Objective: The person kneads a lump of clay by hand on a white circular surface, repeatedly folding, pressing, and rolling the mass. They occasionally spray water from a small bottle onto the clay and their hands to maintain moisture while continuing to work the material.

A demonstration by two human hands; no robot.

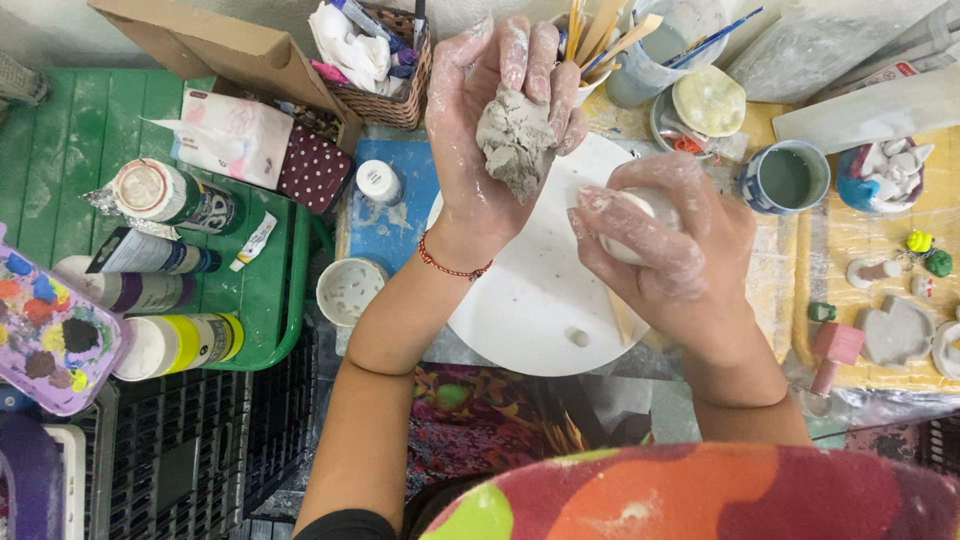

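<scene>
Kneading a grey clay lump (pixel 516 140) in the curled left hand (pixel 490 130) above the white round board (pixel 530 290), while the right hand (pixel 665 245) is gripping a small white ball (pixel 640 215); joining them likely needs firm pressing.

There are two hands: the left hand (pixel 490 130) and the right hand (pixel 660 245). One lump of grey clay (pixel 515 140). One round white board (pixel 535 290). Four paint bottles (pixel 165 270) on the green tray (pixel 270 290). One blue cup (pixel 785 177). One tissue pack (pixel 235 135). One paint palette (pixel 50 335).
</scene>
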